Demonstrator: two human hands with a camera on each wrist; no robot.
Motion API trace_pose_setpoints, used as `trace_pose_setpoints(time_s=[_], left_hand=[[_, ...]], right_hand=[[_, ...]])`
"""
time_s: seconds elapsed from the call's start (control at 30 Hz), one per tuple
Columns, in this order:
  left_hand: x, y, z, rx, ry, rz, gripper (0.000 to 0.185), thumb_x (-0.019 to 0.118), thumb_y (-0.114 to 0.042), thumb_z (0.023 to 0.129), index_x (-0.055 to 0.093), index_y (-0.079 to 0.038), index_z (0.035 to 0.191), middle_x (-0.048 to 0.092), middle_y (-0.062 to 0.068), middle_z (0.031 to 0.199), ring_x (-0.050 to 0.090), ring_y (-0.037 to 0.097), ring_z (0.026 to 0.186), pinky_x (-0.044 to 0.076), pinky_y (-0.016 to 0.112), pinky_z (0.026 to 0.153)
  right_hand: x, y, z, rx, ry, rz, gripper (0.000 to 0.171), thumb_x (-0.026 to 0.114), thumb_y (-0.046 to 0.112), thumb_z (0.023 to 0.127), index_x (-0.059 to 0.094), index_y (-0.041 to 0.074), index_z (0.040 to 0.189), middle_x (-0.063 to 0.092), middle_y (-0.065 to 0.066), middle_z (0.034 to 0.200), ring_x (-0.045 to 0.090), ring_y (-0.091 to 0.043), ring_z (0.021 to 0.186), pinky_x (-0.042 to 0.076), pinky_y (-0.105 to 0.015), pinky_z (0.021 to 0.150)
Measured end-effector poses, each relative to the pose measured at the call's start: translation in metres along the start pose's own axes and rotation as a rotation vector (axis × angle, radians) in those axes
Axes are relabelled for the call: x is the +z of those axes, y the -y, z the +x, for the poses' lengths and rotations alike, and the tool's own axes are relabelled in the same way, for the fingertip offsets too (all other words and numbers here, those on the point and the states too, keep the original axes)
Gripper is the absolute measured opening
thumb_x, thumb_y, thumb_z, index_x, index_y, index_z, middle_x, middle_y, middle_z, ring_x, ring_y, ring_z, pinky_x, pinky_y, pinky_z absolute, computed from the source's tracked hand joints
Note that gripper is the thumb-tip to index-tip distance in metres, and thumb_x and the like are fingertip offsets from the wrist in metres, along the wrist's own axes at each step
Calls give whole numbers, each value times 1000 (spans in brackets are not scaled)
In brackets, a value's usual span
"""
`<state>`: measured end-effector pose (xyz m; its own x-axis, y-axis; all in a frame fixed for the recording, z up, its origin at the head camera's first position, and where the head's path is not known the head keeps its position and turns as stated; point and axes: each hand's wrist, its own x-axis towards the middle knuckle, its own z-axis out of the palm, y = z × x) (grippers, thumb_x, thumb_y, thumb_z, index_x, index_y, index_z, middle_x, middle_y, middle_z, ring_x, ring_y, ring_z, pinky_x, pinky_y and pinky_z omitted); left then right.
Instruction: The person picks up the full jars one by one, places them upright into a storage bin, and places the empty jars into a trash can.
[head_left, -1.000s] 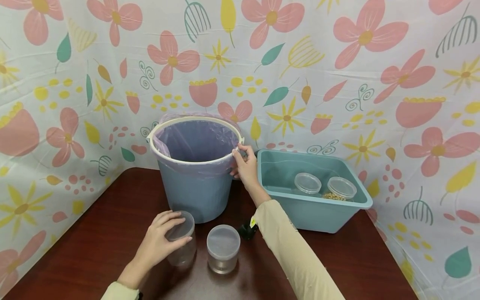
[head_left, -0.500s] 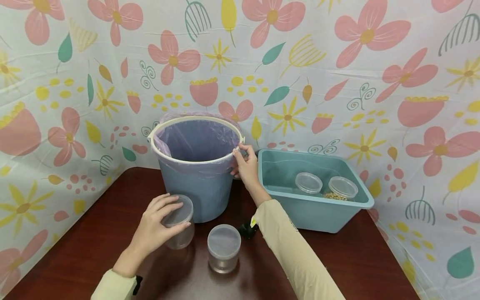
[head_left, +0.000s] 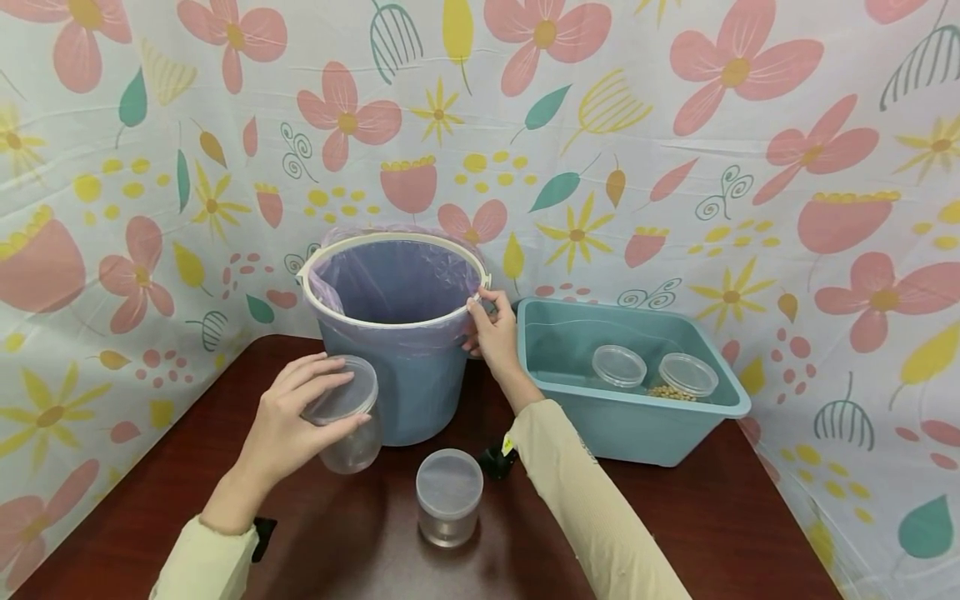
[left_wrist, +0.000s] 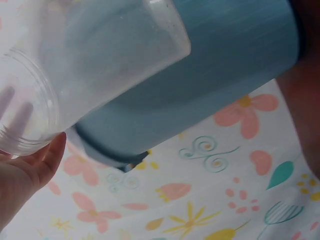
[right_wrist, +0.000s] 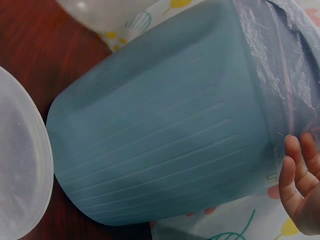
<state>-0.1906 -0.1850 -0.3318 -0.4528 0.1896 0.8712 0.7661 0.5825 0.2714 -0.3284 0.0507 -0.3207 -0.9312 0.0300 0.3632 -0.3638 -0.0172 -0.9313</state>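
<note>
Left hand [head_left: 288, 421] has the clear jar [head_left: 343, 417] up off the table [head_left: 187, 467], fingers curled over its lid, jar tilted, just in front of the blue bin [head_left: 397, 333] w/ bare wood below it. Jar is see-through plastic w/ a frosted lid, looks empty; left wrist view shows its ribbed neck against the palm. Right hand [head_left: 491, 333] pinches the bin's cream rim ring on the right side, purple liner bag [head_left: 390, 279] tucked under it. Bin sits toward the table's back edge, near the floral backdrop. Second lidded jar [head_left: 448, 497] stands upright mid-table, toward the front edge, apart from the held one. Teal tub [head_left: 637, 417] at the back right corner, just beside the bin, two lidded jars inside, one w/ beans. Front left of the table: bare wood.
</note>
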Motion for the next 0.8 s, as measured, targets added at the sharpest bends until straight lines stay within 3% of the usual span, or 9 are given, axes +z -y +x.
trace_pose_setpoints(time_s=[0.1, 0.27, 0.5, 0.8], left_hand=[[-4, -4, 11, 40, -33, -9, 51, 68, -46, 73, 69, 1, 92, 63, 13, 101, 50, 33, 102, 36, 22, 90], [-12, -8, 28, 89, -53, 4, 51, 68, -46, 72, 69, 2, 91, 63, 15, 99, 52, 36, 99, 36, 22, 90], [-23, -14, 55, 168, -68, 34, 51, 68, -46, 73, 69, 3, 88, 63, 16, 96, 53, 35, 99, 37, 32, 91], [-38, -25, 86, 223, -168, 50, 53, 68, -47, 72, 69, 4, 83, 64, 18, 91, 55, 35, 96, 39, 37, 90]], right_hand=[[0, -4, 1, -10, -8, -3, 31, 54, 24, 89, 51, 12, 118, 53, -2, 50, 49, -14, 34, 40, -30, 34], [1, -4, 2, -12, -10, -24, 34, 54, 25, 89, 50, 10, 119, 54, -1, 51, 49, -15, 35, 43, -43, 38], [0, -3, 2, -7, -7, -21, 38, 53, 24, 89, 48, 6, 122, 55, -2, 50, 49, -15, 35, 40, -29, 35], [2, -1, 1, -10, -1, -18, 37, 53, 25, 89, 48, 6, 121, 54, -2, 51, 50, -16, 35, 41, -35, 36]])
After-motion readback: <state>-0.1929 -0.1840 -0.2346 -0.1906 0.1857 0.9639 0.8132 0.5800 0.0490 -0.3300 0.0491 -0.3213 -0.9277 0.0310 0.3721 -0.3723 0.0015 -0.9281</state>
